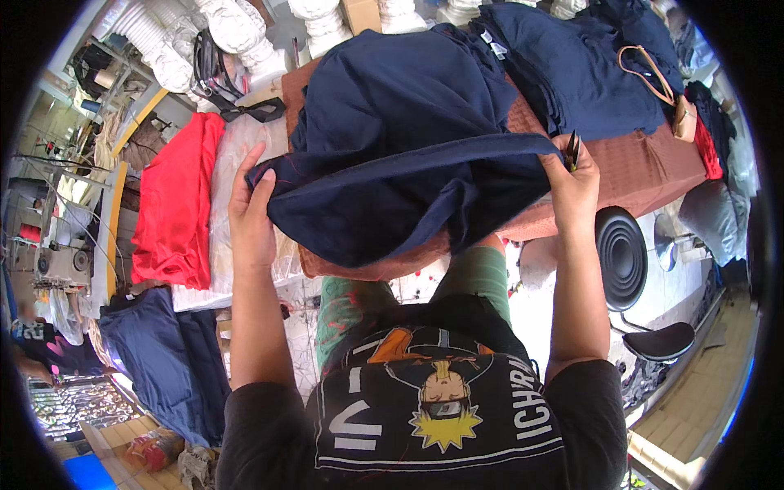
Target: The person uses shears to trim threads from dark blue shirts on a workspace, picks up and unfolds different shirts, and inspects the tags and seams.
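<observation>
A navy blue cloth garment (pixel 408 98) lies over the brown-covered table in front of me, its near edge lifted and stretched between my hands. My left hand (pixel 255 208) pinches the left end of that edge between thumb and fingers. At the other end, my right hand (pixel 576 184) grips the cloth. Small dark thread snips (pixel 573 150) also sit in my right hand, points upward. A thick folded band runs across the held edge, and the fabric sags below it. Thin reddish threads show near my left hand.
Navy garments (pixel 563 73) are piled at the far right beside a tan strapped pouch (pixel 684 119). Red cloth (pixel 175 204) hangs over a pale table on the left, near sewing machines (pixel 69 265). A black round stool (pixel 622 257) stands right; white ornate columns (pixel 237 37) line the back.
</observation>
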A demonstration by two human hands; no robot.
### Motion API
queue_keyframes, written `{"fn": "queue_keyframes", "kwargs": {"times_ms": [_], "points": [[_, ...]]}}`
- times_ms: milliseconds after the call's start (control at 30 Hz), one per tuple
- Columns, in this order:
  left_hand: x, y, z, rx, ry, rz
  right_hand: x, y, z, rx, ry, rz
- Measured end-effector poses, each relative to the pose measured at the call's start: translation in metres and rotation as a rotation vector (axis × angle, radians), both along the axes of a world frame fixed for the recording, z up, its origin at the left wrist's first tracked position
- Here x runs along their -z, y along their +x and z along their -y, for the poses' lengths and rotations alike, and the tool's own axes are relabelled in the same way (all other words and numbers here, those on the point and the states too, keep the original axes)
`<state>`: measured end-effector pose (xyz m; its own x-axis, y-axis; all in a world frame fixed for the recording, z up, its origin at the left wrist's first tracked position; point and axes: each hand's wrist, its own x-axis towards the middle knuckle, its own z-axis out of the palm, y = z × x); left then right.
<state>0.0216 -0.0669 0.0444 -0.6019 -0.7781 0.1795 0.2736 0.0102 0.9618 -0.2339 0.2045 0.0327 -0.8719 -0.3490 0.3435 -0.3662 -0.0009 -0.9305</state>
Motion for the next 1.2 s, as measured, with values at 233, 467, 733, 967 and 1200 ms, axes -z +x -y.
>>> {"fn": "queue_keyframes", "kwargs": {"times_ms": [233,467,733,967,1200], "points": [[-0.07,0.013,0.014,0.168,-0.906,0.653,-0.067,-0.006,0.0,0.085,0.444,-0.4],[-0.119,0.012,0.034,-0.355,-1.436,0.759,-0.09,-0.006,0.003,0.073,0.744,-0.642],[-0.09,0.038,0.089,-0.662,-1.02,0.536,-0.026,-0.062,0.003,0.357,0.661,-0.488],[0.095,-0.004,0.037,0.044,-0.756,0.849,0.069,-0.065,0.05,0.128,0.669,-0.493],[0.117,0.007,0.044,0.22,-0.919,0.82,0.091,-0.056,0.06,-0.014,0.607,-0.317]]}}
